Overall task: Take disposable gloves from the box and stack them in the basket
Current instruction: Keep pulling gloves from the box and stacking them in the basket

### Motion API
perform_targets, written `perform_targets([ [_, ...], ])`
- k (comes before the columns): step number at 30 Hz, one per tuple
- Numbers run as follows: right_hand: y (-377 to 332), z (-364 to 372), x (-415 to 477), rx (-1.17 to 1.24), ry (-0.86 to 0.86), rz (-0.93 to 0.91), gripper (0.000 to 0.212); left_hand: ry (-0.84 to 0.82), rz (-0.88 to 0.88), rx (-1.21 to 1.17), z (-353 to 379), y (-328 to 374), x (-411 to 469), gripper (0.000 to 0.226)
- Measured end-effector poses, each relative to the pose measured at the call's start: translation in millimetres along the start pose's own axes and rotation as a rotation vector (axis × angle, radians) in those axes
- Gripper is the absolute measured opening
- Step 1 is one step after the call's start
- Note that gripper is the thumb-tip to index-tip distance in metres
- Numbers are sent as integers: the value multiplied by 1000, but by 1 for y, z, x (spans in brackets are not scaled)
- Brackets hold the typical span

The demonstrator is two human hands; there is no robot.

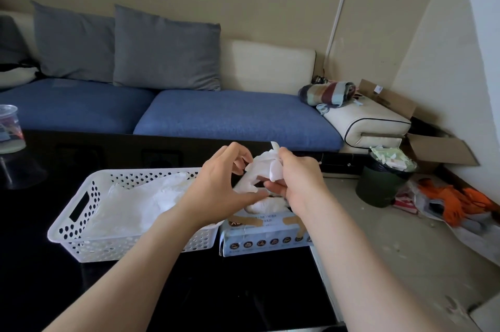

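Both hands are up over the box, working one crumpled white disposable glove [261, 169] btwn them. The right hand [300, 177] has its fingers [273, 185] curled round the glove's right side, w/ a white tip sticking up past the knuckles; the left hand [216, 185] grips the glove's left side, thumb stretched under it, fingers [240, 160] bent in from above; so both sets of fingers are clenched on the glove. The glove is in the air above the box opening, clear of the basket.

The light-blue cardboard glove box [266, 239] lies flat on the glossy black tabletop [54, 291], at the tabletop's right edge; more white gloves bulge from its top opening. Just left of it is a white perforated plastic basket [81, 226] w/ a slot handle in its left end; can't tell if box and basket touch. A loose pile of white gloves [135, 201] lies inside the basket.

Behind is a sofa w/ blue seat cushions [238, 115] and two grey pillows [167, 50]; a clear plastic cup [8, 126] stands at the tabletop's far left. On the floor to the right are a dark green bin [378, 185] stuffed w/ paper scraps, an open brown cardboard box [443, 147] and some orange cloth [460, 201].
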State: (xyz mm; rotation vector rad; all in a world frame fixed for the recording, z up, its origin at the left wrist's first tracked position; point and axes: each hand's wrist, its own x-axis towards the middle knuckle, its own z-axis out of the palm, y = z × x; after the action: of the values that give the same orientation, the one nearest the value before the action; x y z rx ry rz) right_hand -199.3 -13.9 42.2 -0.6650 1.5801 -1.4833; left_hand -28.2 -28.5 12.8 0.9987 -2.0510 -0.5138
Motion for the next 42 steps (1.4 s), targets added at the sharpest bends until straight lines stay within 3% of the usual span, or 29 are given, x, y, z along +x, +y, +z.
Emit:
perform_targets([
  [3, -2, -1, -3, 187, -37, 129, 33, 64, -28, -23, -1, -1, 6, 20],
  [9, -9, -8, -14, 373, -165, 247, 33, 110, -131, -238, -11, 1, 6, 26],
  [13, -13, -4, -15, 60, -85, -123, 25, 109, -193, -302, -9, -1, 7, 38],
  [15, -14, -2, -18, -43, -152, -311, 16, 100, -208, -342, -10, 0, 7, 44],
  [19, -3, 1, -20, -527, -367, -619, 45, 74, -199, -397, -13, 4, 6, 44],
  [20, 0, 3, -19, -570, -395, -648, 44, 72, -203, -420, -14, 4, 6, 44],
  [24, 5, 7, -11, -517, -324, -588, 9, 66, -249, -448, -18, -3, 7, 53],
  [26, 6, 7, -8, -542, -259, -606, 15, 59, -230, -398, -19, -4, 6, 50],
  [30, 7, 6, -11, -534, -265, -654, 14, 128, -103, -299, -23, 5, 3, 19],
  [33, 4, 4, -14, -513, -290, -691, 1, 206, -81, -277, -26, 6, 5, 34],
  [35, 1, 2, -19, -522, -333, -682, 5, 272, -116, -263, -26, 6, 4, 47],
  [38, -4, 2, -27, -509, -410, -588, 1, 325, -134, -271, -33, 9, 0, 61],
  [42, -6, 6, -31, -421, -479, -420, 16, 365, -140, -259, -49, 6, -5, 64],
])
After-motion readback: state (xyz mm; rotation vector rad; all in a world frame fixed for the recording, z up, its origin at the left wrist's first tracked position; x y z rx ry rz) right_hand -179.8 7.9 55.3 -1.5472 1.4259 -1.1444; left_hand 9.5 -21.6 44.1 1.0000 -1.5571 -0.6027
